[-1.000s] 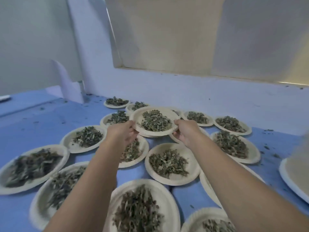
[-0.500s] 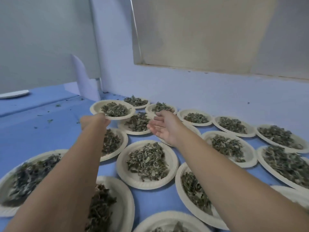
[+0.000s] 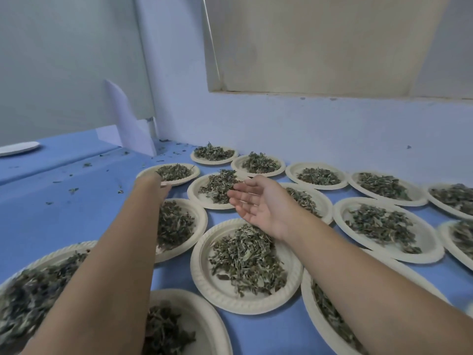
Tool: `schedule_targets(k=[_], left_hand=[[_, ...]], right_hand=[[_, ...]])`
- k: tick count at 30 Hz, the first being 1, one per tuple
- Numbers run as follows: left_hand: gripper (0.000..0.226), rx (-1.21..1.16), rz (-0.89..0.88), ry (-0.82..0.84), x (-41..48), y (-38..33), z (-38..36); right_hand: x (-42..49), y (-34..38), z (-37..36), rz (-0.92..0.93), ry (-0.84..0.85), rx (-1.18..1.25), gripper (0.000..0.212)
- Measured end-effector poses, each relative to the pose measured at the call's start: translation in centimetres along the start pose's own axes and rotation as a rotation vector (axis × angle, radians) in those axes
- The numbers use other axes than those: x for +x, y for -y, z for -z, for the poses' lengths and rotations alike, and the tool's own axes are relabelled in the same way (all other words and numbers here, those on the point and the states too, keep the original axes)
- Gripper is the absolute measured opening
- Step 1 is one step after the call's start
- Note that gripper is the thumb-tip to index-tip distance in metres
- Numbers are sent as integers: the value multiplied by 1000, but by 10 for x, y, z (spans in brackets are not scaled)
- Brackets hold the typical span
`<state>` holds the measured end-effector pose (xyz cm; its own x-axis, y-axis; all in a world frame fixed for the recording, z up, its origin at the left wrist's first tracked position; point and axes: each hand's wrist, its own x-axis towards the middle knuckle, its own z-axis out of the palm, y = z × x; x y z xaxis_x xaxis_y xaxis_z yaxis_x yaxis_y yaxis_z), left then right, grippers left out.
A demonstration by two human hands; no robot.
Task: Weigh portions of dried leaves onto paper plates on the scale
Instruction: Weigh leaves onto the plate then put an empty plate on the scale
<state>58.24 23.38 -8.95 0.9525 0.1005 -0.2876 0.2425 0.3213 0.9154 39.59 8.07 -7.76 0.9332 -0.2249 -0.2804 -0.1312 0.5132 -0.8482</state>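
A paper plate (image 3: 190, 175) with a heap of dried leaves (image 3: 174, 172) sits at the far left end of the rows, low over or on the blue table cover; I cannot tell which. My left hand (image 3: 154, 183) reaches out to it and holds its near rim, though my own forearm hides most of the fingers. My right hand (image 3: 256, 201) hovers with relaxed, spread fingers and holds nothing, just above another filled plate (image 3: 202, 201). No scale is in view.
Several more filled paper plates (image 3: 212, 285) crowd the blue table cover (image 3: 64, 213) in rows up to the back wall. A folded white sheet (image 3: 128, 124) stands in the corner. An unfilled plate (image 3: 18, 148) lies far left. Leaf crumbs (image 3: 73, 190) dot the bare cover.
Both hands held the plate a second ago. My right hand let go and opened, while my left hand carried the plate leftward to the end of the rows.
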Motion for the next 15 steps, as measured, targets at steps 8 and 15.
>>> schedule_targets(k=[8,15], left_hand=[[47,649,-214,-97,-12,-2,6],[23,-97,74,-21,-20,-1,-10]], right_hand=[[-2,-7,4,6,0,-32,15],[-2,-2,9,51,-13,-3,16]])
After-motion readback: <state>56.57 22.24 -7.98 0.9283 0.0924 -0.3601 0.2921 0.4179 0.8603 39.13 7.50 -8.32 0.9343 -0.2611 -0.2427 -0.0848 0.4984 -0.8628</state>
